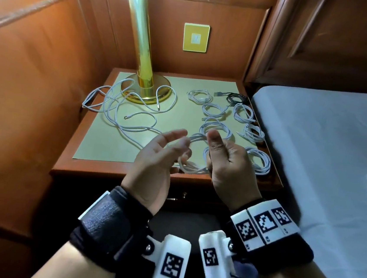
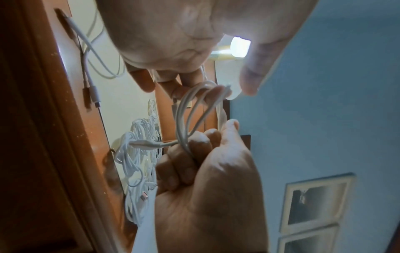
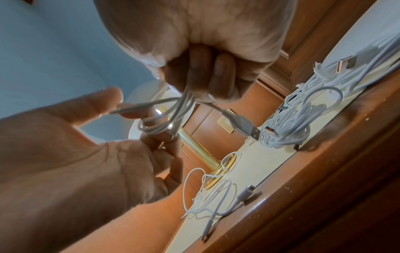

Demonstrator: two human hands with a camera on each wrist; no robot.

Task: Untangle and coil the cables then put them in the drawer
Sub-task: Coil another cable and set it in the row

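Now the right hand [image 1: 227, 164] clenches the cable [image 1: 192, 168] so the coil holds, while the left hand [image 1: 155, 156] hooks a loop (sizing it).

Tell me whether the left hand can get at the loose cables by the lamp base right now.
Probably not yet: the left hand has the coil looped on its fingers; nothing blocks the loose cables.

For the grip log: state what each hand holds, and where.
One white cable, partly coiled. The right hand grips the bunched loops in its fist; the left hand pinches a strand at the loops' far side.
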